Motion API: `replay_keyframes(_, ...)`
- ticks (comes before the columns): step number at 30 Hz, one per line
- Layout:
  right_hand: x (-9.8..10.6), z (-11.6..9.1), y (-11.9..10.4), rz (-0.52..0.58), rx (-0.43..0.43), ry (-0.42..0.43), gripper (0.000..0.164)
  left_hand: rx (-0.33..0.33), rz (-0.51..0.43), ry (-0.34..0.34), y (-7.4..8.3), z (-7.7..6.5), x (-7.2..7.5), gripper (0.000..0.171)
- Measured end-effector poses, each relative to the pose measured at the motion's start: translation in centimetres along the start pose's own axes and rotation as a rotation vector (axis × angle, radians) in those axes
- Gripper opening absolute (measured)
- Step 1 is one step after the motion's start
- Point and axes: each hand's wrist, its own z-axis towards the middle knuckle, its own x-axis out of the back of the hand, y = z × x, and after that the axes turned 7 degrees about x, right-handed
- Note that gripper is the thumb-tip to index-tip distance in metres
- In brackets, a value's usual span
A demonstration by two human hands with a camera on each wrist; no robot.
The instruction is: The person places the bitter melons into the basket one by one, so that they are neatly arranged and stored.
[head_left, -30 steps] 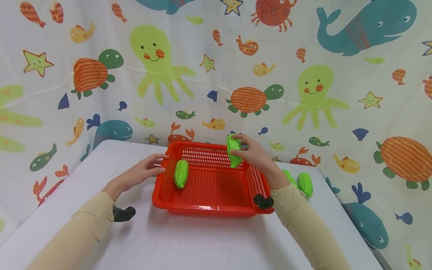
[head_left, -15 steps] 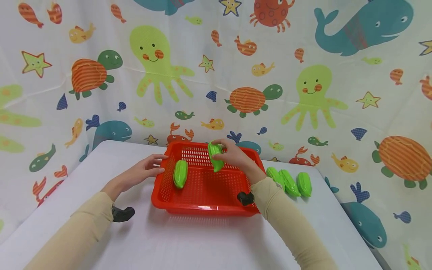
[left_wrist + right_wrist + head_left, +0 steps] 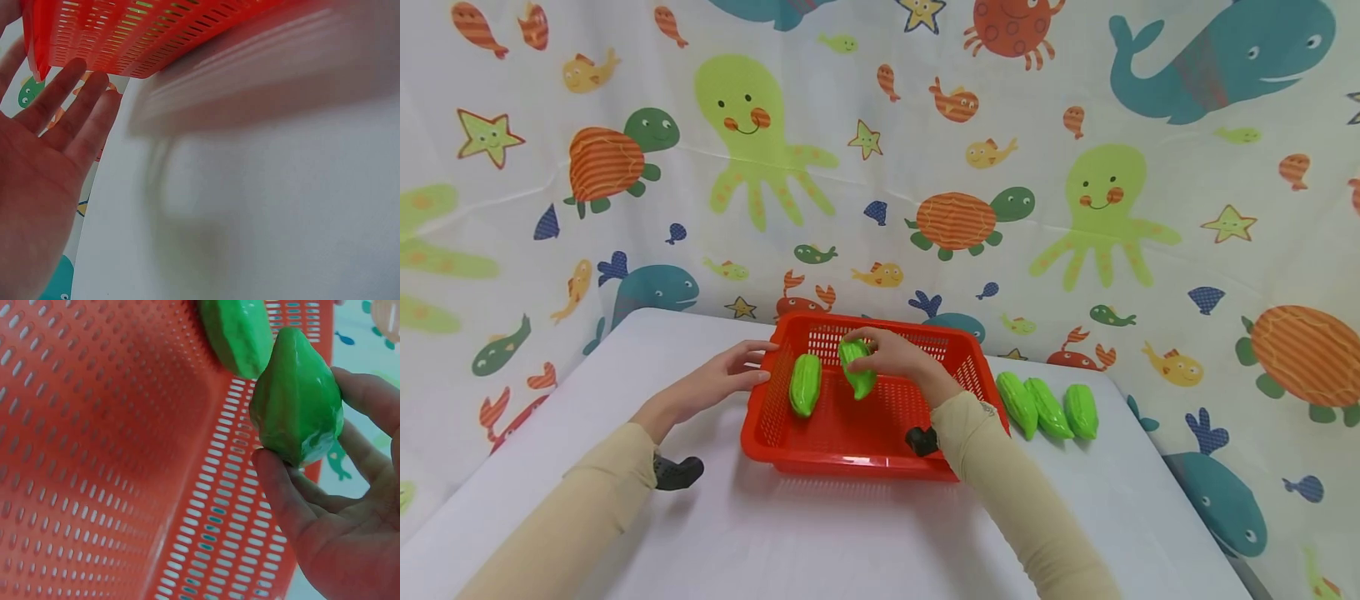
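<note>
My right hand [image 3: 891, 357] pinches a green, ribbed fruit with a pointed end [image 3: 857, 368] between thumb and fingers. It holds it over the inside of the red plastic basket [image 3: 865, 464]. In the right wrist view the fruit [image 3: 297, 400] hangs at the fingertips, its tip pointing away from the palm. Another green fruit [image 3: 806, 385] lies inside the basket along the left wall. My left hand [image 3: 718, 382] is at the basket's left rim with its fingers nearly straight; the left wrist view shows the fingers [image 3: 69, 100] extended beside the perforated wall.
Several more green ribbed fruits [image 3: 1049, 408] lie on the white table [image 3: 850, 542] to the right of the basket. A printed curtain [image 3: 865, 167] with sea animals hangs behind the table.
My right hand has carried the green fruit leftward and down, from the basket's back right to nearer the fruit inside. The left hand has stayed at the rim.
</note>
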Motion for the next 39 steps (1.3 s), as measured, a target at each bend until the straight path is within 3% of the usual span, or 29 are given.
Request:
replay_keyframes(4,-0.7,0.5,0.2,-0.029,-0.013,-0.041,0.048,0.002,-0.001,0.0,0.1,0.0,0.0,0.067)
replay_keyframes(17,-2.7,2.0,0.7,-0.09,-0.04,-0.044,0.049,-0.004,-0.001,-0.004,0.0,0.3,-0.1,0.067)
replay_keyframes(28,-3.2,2.7,0.4,-0.178,-0.021,-0.072,0.049,-0.007,0.014,-0.002,0.2,0.1,0.1,0.067)
replay_keyframes(39,-3.2,2.5,0.3,-0.192,-0.054,-0.11,0.047,-0.011,0.009,-0.002,0.2,0.1,0.1,0.067)
